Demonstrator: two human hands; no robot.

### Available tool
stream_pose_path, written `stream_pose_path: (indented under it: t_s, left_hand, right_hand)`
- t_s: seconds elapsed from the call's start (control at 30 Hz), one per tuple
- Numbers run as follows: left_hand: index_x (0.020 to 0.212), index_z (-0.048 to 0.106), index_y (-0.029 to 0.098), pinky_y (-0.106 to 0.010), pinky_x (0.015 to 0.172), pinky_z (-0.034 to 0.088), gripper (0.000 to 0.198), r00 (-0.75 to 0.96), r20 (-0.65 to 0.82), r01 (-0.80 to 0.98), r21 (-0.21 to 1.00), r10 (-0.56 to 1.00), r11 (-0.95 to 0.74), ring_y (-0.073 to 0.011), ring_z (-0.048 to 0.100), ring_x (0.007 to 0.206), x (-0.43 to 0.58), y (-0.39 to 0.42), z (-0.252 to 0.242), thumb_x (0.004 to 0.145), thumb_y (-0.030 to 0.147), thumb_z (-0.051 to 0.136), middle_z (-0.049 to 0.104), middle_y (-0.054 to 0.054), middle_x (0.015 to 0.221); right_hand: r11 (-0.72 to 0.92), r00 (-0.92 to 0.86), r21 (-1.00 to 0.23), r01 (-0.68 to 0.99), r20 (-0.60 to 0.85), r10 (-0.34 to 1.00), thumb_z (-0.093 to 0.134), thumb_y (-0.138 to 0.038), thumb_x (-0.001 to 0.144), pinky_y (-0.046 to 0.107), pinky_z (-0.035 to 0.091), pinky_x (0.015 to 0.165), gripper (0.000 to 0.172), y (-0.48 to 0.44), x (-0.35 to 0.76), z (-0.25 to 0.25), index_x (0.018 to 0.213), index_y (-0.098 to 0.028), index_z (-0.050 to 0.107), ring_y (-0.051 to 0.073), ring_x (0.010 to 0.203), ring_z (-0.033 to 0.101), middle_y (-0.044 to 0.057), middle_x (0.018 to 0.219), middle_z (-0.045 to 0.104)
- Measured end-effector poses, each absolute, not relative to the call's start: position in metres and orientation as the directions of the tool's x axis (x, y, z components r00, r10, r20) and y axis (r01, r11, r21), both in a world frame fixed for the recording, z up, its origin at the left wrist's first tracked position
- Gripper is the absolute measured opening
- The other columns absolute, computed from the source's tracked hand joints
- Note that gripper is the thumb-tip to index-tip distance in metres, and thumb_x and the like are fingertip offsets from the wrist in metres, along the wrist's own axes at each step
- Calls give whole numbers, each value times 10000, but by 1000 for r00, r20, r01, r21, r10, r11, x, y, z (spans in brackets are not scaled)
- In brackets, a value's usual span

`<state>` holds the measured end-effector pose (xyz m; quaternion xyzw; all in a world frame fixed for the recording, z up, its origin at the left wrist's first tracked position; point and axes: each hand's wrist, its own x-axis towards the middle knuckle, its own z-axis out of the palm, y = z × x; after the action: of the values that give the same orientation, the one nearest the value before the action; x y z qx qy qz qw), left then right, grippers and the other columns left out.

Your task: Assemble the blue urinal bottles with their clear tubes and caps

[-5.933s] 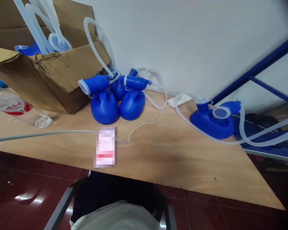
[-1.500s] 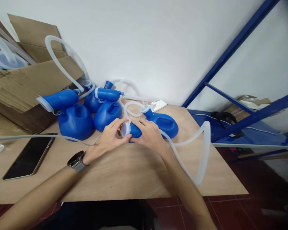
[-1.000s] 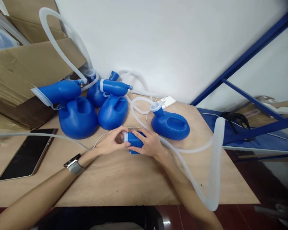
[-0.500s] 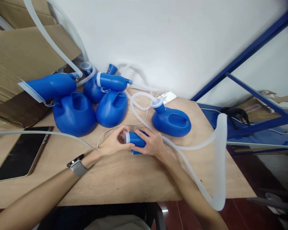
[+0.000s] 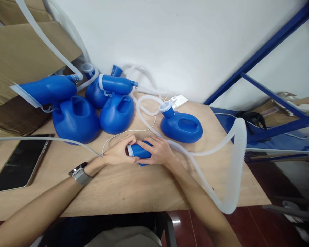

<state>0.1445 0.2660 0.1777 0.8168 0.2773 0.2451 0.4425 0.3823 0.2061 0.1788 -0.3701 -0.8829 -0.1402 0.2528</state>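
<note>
The right hand [image 5: 158, 151]'s clamped on a blue cup [image 5: 141, 151], left hand [image 5: 121, 150] cupped round its white rim [image 5: 130, 151], mid-length over the table [image 5: 144, 195], in from its front edge. Rim looks on, can't tell if fully seated. The jug [image 5: 182, 127] toward the right edge has nothing perched on top.

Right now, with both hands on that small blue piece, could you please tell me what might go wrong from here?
The translucent hose bends at the edge of the table, close to the right forearm, so an arm movement might snag it. The thin white cable runs to the left wrist in this view and could get tugged. The blue bottle lies just beyond the right hand and might be knocked.
</note>
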Motion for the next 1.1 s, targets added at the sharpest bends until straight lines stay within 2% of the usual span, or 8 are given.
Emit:
stream_pose_path:
  t_s: [0.13, 0.3, 0.47, 0.53, 0.67, 0.77, 0.93, 1.1]
  left_hand:
    - [875, 392, 203, -297, 754, 410, 506, 712, 155, 192, 895, 685, -402, -152, 443, 838, 146, 265, 171, 682, 402, 816, 481, 9, 918]
    - [1020, 371, 227, -265, 622, 425, 621, 668, 14, 167, 972, 744, -168, -123, 479, 743, 149, 260, 166, 703, 477, 843, 492, 19, 962]
    - [941, 399, 209, -267, 659, 373, 626, 603, 57, 326, 892, 795, -312, -125, 395, 754, 149, 260, 177, 607, 481, 853, 449, 30, 881]
    - [919, 377, 210, -270, 683, 359, 651, 611, 67, 319, 891, 789, -323, -131, 374, 782, 148, 262, 179, 598, 497, 866, 428, 30, 881]
    - [934, 334, 221, -258, 658, 356, 688, 685, -19, 212, 962, 728, -175, -130, 363, 792, 148, 260, 181, 641, 529, 875, 399, 27, 905]
    - [941, 323, 223, -241, 634, 361, 725, 693, -55, 140, 988, 719, -58, -124, 390, 789, 150, 255, 187, 614, 531, 893, 415, 23, 925]
    - [936, 350, 214, -239, 643, 379, 748, 661, -85, 128, 992, 745, 0, -125, 423, 798, 153, 250, 195, 559, 520, 919, 446, 18, 928]
    - [922, 359, 213, -249, 648, 378, 751, 602, -115, 149, 988, 790, 30, -131, 441, 793, 155, 249, 198, 514, 537, 900, 453, 18, 908]
  right_hand:
    - [641, -586, 38, 766, 451, 673, 598, -799, 961, 417, 568, 807, 730, 204, 382, 179, 1392, -229, 750, 275, 942, 729, 105, 1142, 775]
    - [595, -521, 36, 803, 527, 671, 635, -731, 974, 384, 570, 748, 631, 203, 382, 182, 1305, -214, 780, 252, 900, 742, 90, 1104, 782]
    - [623, -551, 99, 776, 588, 592, 651, -692, 974, 366, 565, 735, 582, 203, 382, 183, 1226, -188, 798, 242, 877, 740, 86, 1078, 786]
    - [634, -556, 104, 766, 601, 573, 645, -700, 978, 357, 555, 727, 601, 203, 381, 183, 1248, -183, 790, 231, 871, 737, 90, 1084, 785]
    - [661, -533, 90, 745, 676, 508, 690, -696, 950, 351, 547, 684, 626, 202, 378, 183, 1254, -156, 776, 220, 839, 736, 80, 1064, 782]
    - [668, -505, 56, 742, 702, 502, 720, -686, 935, 349, 568, 712, 627, 202, 375, 184, 1258, -150, 770, 216, 852, 741, 76, 1082, 782]
    - [680, -495, 26, 732, 706, 506, 671, -707, 965, 350, 558, 705, 639, 201, 374, 186, 1277, -157, 766, 220, 855, 747, 81, 1071, 786]
    - [649, -449, -57, 759, 676, 584, 666, -744, 951, 332, 549, 719, 652, 200, 372, 183, 1283, -193, 770, 213, 890, 763, 67, 1059, 795]
